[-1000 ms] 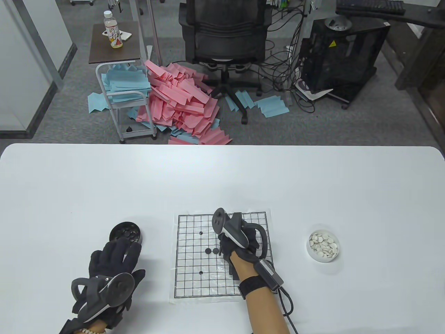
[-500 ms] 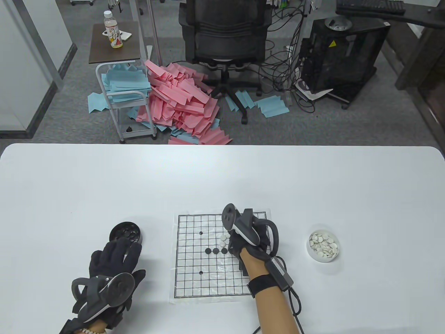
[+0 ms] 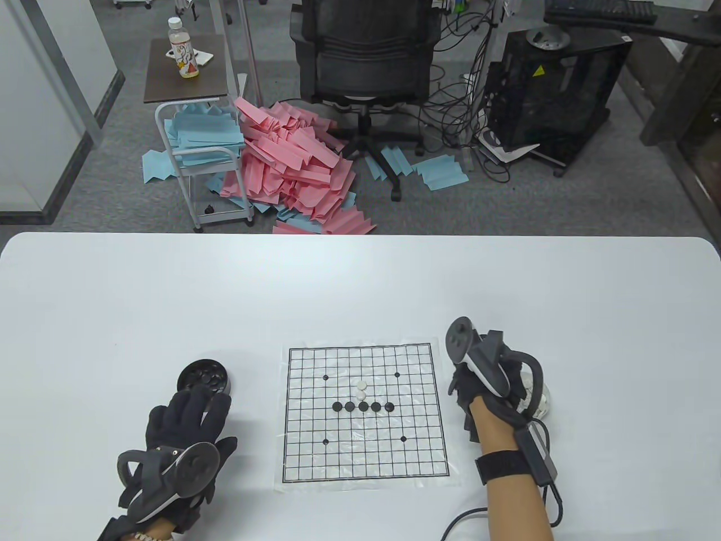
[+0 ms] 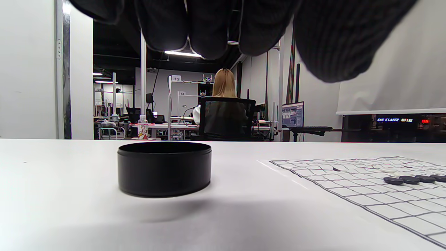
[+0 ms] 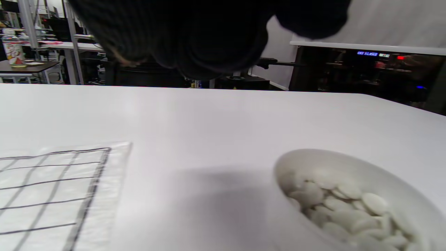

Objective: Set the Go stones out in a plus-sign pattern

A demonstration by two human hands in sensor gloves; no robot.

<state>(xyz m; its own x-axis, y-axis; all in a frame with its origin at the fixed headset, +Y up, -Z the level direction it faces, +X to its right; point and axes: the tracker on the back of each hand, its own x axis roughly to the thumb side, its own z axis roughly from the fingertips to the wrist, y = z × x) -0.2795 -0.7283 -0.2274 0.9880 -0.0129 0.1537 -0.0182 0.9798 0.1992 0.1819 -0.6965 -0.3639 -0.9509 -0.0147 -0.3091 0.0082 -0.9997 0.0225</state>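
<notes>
Nearest to the person, the left hand (image 3: 180, 445) lies on the white table (image 3: 360, 282) with its fingers spread flat and holding nothing; the fingertips reach the near rim of the black bowl (image 3: 203, 376), which holds black stones. In the left wrist view this bowl (image 4: 164, 168) stands just in front of the hanging fingers (image 4: 209, 28). To the right of this hand lies the paper board (image 3: 363, 414) with its black grid. On it a row of five black stones (image 3: 363, 406) runs left to right along one line, and two white stones (image 3: 361, 387) sit one behind the other, just beyond the middle black stone. Further right, off the board, the right hand (image 3: 495, 377) is over the white bowl (image 3: 543, 397) and covers most of it. In the right wrist view the white bowl (image 5: 355, 205) with its white stones (image 5: 348, 205) is below the dark glove, but the fingers are too close to the camera and blurred, so I cannot tell if they are closed or if they hold a stone. Beyond the table, on the floor, are an office chair (image 3: 363, 56) and a heap of pink and blue paper (image 3: 287, 163).
</notes>
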